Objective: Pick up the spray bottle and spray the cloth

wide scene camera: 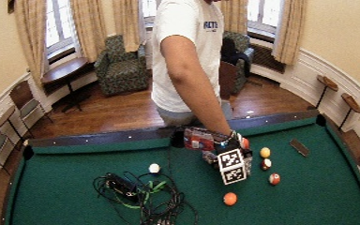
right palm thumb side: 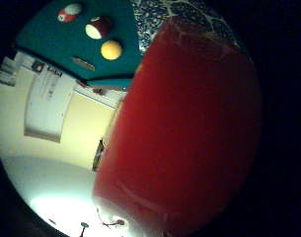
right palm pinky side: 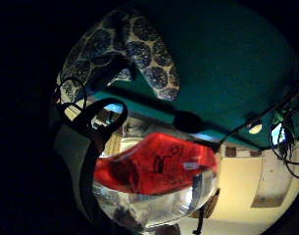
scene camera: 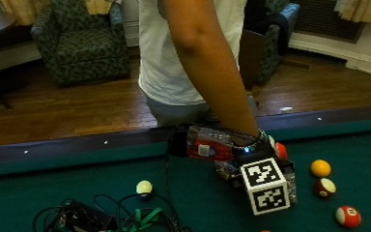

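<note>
Spray bottle (scene camera: 206,143) is already picked up, gripped in the gloved right hand (scene camera: 249,162) above the green surface (scene camera: 57,188). Patterned cloth (right palm pinky side: 139,46) lies just underneath, so spraying is probably what's left.

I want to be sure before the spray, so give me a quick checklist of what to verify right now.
1. Spray bottle in the gloved right hand: ok, held above the green table.
2. Patterned cloth on the felt: ok, seen in the palm views.
3. Nozzle aimed at the cloth: cannot tell.
4. Finger on the trigger: cannot tell.
5. Balls beside the hand: not ok, they may catch spray.
</note>
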{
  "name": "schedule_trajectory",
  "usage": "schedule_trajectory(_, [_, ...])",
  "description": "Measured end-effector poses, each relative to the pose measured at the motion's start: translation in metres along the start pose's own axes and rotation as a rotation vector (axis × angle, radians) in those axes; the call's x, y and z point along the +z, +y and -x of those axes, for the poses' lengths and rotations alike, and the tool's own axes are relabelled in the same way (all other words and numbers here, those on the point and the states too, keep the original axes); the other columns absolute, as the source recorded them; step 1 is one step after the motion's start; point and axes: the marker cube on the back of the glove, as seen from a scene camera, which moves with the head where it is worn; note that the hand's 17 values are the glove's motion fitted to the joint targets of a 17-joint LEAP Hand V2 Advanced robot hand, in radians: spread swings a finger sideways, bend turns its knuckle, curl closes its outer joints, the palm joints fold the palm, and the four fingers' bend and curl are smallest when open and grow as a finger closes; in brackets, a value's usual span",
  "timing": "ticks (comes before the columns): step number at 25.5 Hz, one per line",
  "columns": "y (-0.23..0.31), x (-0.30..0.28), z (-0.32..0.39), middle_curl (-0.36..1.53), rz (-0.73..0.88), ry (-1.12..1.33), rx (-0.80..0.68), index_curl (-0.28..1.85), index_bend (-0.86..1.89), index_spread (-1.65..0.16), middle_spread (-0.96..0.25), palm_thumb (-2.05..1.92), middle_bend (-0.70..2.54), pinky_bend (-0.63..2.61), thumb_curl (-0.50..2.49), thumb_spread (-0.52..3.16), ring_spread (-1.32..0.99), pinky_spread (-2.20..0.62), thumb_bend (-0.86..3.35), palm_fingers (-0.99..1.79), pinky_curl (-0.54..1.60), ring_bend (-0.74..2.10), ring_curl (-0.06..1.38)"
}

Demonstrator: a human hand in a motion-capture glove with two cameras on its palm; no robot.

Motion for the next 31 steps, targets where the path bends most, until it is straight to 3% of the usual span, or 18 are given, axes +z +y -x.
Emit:
schedule_trajectory(13, [-0.023, 0.023, -0.024, 0.58, 0.11, 0.076, 0.125, 0.62, 0.4, -0.27, -0.2, 0.93, 0.6, 0.46, 0.8, 0.26, -0.23, -0.3, -0.02, 1.33, 0.45, 0.71, 0.51])
schedule_trajectory(31, [-0.032, 0.024, -0.027, 0.58, 0.128, 0.1, 0.147, 0.63, 0.39, -0.27, -0.2, 0.92, 0.59, 0.46, 0.82, 0.29, -0.23, -0.3, -0.02, 1.33, 0.44, 0.7, 0.51])
